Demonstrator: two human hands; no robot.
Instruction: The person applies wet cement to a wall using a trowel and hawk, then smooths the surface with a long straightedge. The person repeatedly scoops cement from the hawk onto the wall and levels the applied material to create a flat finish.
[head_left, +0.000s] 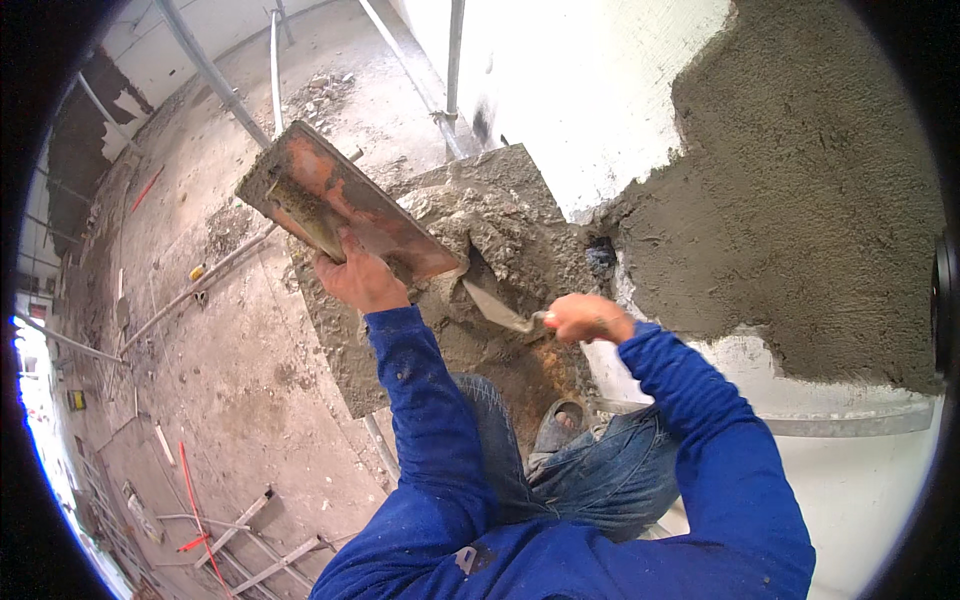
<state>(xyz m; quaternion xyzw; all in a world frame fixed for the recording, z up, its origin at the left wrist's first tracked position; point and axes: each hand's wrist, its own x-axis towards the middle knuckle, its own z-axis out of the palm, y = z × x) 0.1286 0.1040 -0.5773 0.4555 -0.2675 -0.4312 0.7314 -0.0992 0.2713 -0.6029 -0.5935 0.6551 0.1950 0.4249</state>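
Note:
My left hand is closed round the handle of a long rectangular plastering float, worn orange-red and smeared with mortar. The float is tilted, with its handle side toward me. In my right hand is a pointing trowel, gripped by its handle. Its mortar-coated blade reaches left toward the float's near right corner; whether they touch I cannot tell. Below and beyond both tools lies a heap of wet grey mortar on a mortar-covered board. The trowel's tip is over the mortar.
On the right, a white wall is partly covered with wet grey plaster. A dark recessed box sits at the plaster's edge. Scaffold poles cross the far left. Rubble and wood strips lie on the dusty floor.

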